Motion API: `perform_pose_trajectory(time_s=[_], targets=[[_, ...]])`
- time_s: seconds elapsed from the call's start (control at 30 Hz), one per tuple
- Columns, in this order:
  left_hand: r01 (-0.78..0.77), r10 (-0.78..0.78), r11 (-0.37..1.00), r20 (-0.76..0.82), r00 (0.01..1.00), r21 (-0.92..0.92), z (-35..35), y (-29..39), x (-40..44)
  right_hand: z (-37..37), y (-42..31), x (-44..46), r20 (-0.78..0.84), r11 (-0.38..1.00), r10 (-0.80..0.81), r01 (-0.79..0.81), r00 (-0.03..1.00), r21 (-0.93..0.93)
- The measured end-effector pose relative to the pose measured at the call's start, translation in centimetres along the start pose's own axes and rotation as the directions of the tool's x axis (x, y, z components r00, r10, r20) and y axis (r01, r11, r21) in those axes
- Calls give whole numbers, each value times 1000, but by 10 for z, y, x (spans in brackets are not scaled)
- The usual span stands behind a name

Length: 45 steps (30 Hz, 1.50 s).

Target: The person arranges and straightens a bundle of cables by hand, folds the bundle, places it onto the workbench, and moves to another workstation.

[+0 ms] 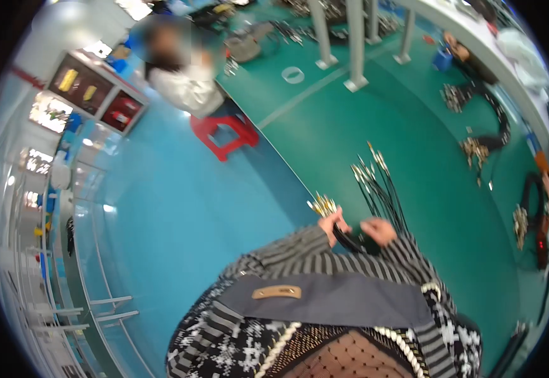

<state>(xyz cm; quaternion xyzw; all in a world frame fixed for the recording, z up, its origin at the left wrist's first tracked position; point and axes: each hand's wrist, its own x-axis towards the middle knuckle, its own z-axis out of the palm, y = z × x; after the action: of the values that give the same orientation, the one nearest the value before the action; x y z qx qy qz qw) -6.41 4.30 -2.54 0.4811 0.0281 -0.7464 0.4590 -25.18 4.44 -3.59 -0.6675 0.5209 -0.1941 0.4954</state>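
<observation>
My left hand [332,228] is wrapped round a bundle of black cables [348,242], just over the near edge of the green tabletop [438,189]. Brass-coloured and silvery connector ends [322,204] stick out above its fingers. To the right, my right hand [380,231] is closed, its fingers curled in and slightly blurred. Whatever it may hold is too small or hidden to make out. Beyond it, several loose black cables [385,195] with metal tips lie on the green surface, running back toward my right forearm.
Grey metal posts [355,50] stand on the tabletop under a white shelf [470,38]. Coiled cable bundles [504,120] lie at the right, beside a clear ring [293,75] farther left. On the blue floor is a red stool [224,135], with a person in white [186,88] near it.
</observation>
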Motion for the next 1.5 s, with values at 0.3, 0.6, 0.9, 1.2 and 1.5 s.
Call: perform_pose_trajectory(time_s=[0.3,0.6,0.9,1.2,1.5], targets=[[31,-29,999,198,980,-10,-10,-1,4,-23,23,44,-392,974,-95,4,915,-228],[10,-14,1000,221,975,19,-7,6,0,-4,36,128,-474,745,-305,-104,826,-659],[-1,0,1000,204,979,3,-9,5,1,-5,-1,106,-401,873,-86,-125,912,-472],[-46,34,997,190,981,59,-15,-3,-5,41,-33,19,-239,986,18,23,971,165],[-70,61,994,103,993,82,-7,-4,1,-9,4,-2,3,992,65,-65,998,-110]])
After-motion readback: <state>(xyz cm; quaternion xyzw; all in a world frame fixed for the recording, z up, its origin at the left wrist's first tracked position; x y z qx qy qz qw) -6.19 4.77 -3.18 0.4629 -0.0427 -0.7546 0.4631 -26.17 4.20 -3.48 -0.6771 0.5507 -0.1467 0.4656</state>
